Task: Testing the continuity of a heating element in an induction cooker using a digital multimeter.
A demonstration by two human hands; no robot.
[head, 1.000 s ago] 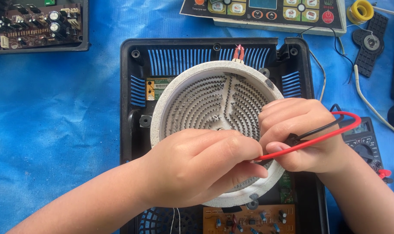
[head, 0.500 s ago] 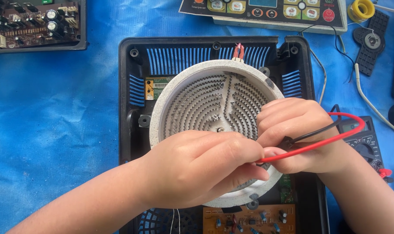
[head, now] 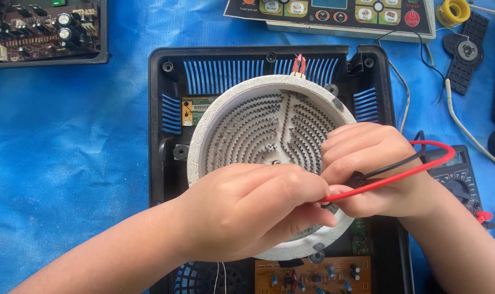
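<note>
Our left hand (head: 253, 212) is closed, fingers curled round the end of a thin red test lead (head: 400, 174), pressing it down at about 5 o'clock on the round white ceramic heating plate with its grey spiral coil (head: 263, 125). Our right hand (head: 375, 169) is closed too, fist over the plate's 3 o'clock edge, pinching a black probe lead (head: 391, 167) that lies just beside the red one; both tips are hidden under the fingers. The red lead loops out to 3 o'clock toward the dark handheld multimeter (head: 459, 179), which is partly covered by our right wrist.

The plate sits in an opened black plastic cooker housing with blue vent ribs (head: 225, 73). At 6 o'clock inside it, a brown circuit board (head: 312, 275); at 10 o'clock, a small green board (head: 194, 109).

On the blue tarpaulin (head: 68, 163): a grey button control panel (head: 334, 16) at 12 o'clock, a black tray of electronic parts (head: 46, 32) at 10 o'clock, a yellow spool (head: 453, 11) at 1 o'clock
</note>
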